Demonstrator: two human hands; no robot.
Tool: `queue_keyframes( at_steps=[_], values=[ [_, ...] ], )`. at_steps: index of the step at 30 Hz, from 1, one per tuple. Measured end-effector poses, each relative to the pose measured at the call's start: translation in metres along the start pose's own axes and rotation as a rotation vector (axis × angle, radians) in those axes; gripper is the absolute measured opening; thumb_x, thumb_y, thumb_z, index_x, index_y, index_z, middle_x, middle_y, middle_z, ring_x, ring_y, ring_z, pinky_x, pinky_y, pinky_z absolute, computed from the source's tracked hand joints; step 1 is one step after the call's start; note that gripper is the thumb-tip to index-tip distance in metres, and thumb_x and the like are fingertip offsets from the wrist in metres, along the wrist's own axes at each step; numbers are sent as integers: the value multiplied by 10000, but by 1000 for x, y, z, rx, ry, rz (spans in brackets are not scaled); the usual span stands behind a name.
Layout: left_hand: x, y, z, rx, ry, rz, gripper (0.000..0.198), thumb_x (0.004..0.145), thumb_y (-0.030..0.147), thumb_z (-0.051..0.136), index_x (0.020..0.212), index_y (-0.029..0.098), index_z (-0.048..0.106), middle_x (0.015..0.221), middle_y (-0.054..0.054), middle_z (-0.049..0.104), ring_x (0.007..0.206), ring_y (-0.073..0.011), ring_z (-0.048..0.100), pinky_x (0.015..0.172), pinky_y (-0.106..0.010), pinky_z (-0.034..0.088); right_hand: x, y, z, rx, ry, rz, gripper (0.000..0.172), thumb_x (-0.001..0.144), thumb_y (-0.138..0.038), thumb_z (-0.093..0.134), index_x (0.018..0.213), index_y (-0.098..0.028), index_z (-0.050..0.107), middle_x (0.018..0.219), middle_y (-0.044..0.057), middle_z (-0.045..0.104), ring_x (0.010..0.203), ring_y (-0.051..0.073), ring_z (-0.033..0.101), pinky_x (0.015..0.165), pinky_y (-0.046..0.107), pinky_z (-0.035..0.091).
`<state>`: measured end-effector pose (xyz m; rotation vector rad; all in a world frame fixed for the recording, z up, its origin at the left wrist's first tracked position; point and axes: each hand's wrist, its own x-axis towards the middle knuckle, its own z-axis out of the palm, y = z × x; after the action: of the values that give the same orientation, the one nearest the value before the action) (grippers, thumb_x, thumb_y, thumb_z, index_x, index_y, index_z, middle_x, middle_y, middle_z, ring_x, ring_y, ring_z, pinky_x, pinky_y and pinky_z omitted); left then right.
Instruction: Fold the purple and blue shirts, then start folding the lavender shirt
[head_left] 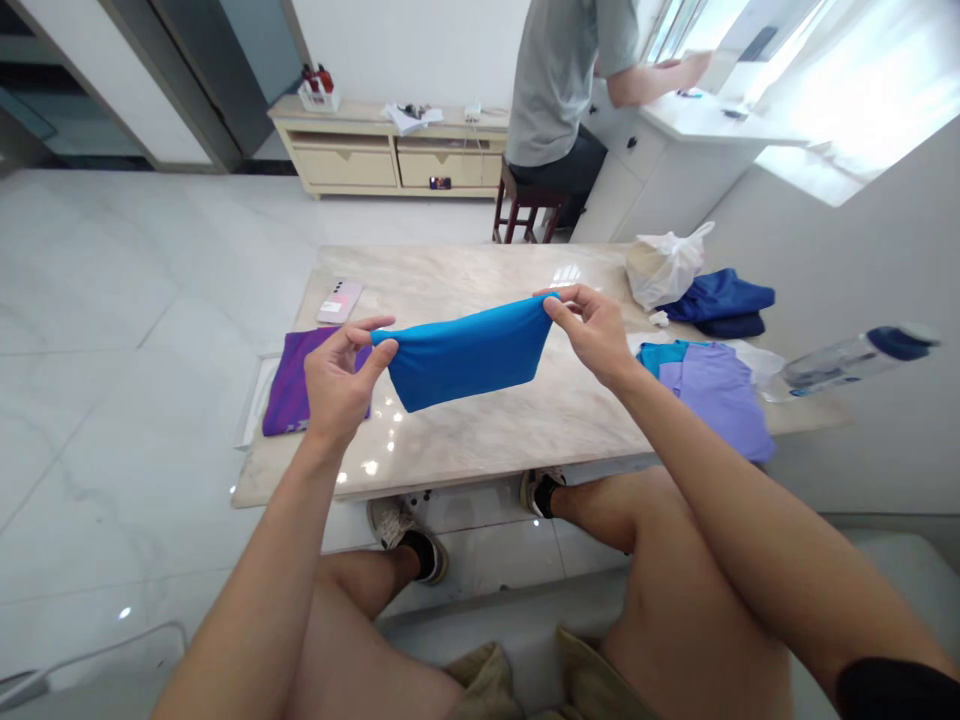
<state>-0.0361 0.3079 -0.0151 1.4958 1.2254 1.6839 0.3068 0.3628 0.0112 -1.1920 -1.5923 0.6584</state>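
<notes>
A bright blue piece of stretchy cloth (469, 355), roughly rectangular, hangs in the air above the marble table, stretched sideways between my hands. My left hand (341, 375) pinches its upper left corner between thumb and fingers. The upper right corner is pinched by my right hand (589, 325), which sits slightly higher, so the top edge slopes up to the right. Partly behind my left hand lies a folded purple cloth (289, 385) on the table. Whether the blue cloth is a whole garment cannot be told.
On the marble table (450, 455) are a pink phone (340, 301), a white plastic bag (667, 265), dark blue cloth (720, 300), lavender cloth (712, 390) and a clear bottle (840, 362). Beyond, a person (559, 90) sits on a stool near a low cabinet (345, 165).
</notes>
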Motion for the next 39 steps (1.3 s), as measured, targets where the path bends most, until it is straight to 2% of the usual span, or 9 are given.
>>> queue_keyframes(
  at_steps=[3, 6, 12, 17, 22, 28, 33, 36, 39],
  values=[
    [-3, -1, 0, 0, 40, -11, 308, 834, 434, 913, 814, 208, 705, 1072, -79, 810, 1070, -243, 768, 1031, -386, 599, -1, 1, 1, -46, 46, 9, 440, 913, -681, 800, 913, -242, 776, 1057, 72, 801, 1040, 265, 732, 932, 415, 596],
    [-4, -5, -2, 15, 102, -57, 271, 781, 404, 942, 813, 200, 766, 1000, -48, 774, 969, -198, 735, 902, -317, 585, -2, 4, 3, -86, 61, 35, 457, 882, -691, 810, 871, -237, 759, 1050, 76, 762, 954, 245, 698, 828, 391, 586],
    [-4, -3, 0, 7, 178, -175, 330, 694, 459, 968, 807, 199, 798, 855, -18, 739, 802, -167, 653, 751, -291, 538, -1, 4, 11, -84, 5, 119, 501, 898, -732, 749, 889, -232, 760, 922, 73, 786, 937, 270, 701, 809, 404, 561],
    [-4, -8, 1, -59, 175, -381, 478, 623, 535, 1016, 900, 184, 847, 892, -56, 807, 862, -204, 708, 836, -329, 575, 2, 5, 20, -58, -2, 182, 553, 850, -777, 770, 894, -226, 754, 920, 86, 809, 936, 286, 730, 851, 422, 567],
    [-3, -18, 0, -161, 206, -495, 628, 556, 582, 1052, 987, 167, 862, 957, -84, 835, 934, -227, 753, 920, -368, 601, 2, 6, 26, 19, -29, 293, 653, 775, -838, 809, 954, -211, 791, 928, 99, 828, 913, 296, 743, 824, 414, 578],
    [-4, -15, 5, -101, 226, -407, 581, 621, 578, 1010, 997, 161, 863, 960, -85, 834, 926, -238, 747, 884, -359, 598, 7, 7, 27, -37, 27, 224, 652, 792, -845, 772, 926, -207, 788, 891, 96, 813, 882, 285, 730, 800, 403, 562],
    [-3, -12, 6, 83, 174, -263, 442, 741, 555, 927, 966, 181, 861, 844, -48, 790, 746, -184, 660, 733, -309, 525, 8, 11, 26, -95, 47, 199, 610, 819, -808, 730, 905, -205, 756, 848, 86, 789, 842, 271, 707, 802, 409, 551],
    [-4, -12, 7, 107, 157, -253, 414, 749, 550, 909, 939, 187, 853, 805, -40, 772, 703, -175, 622, 693, -305, 493, 7, 14, 27, -101, 30, 211, 596, 829, -815, 719, 888, -222, 720, 852, 76, 779, 849, 265, 697, 832, 413, 542],
    [-6, -11, 7, 106, 154, -262, 413, 739, 551, 910, 928, 190, 847, 790, -37, 762, 698, -178, 616, 684, -307, 483, 5, 14, 30, -86, 7, 244, 600, 830, -842, 709, 889, -246, 679, 815, 56, 755, 819, 258, 672, 793, 400, 516]
  ],
)
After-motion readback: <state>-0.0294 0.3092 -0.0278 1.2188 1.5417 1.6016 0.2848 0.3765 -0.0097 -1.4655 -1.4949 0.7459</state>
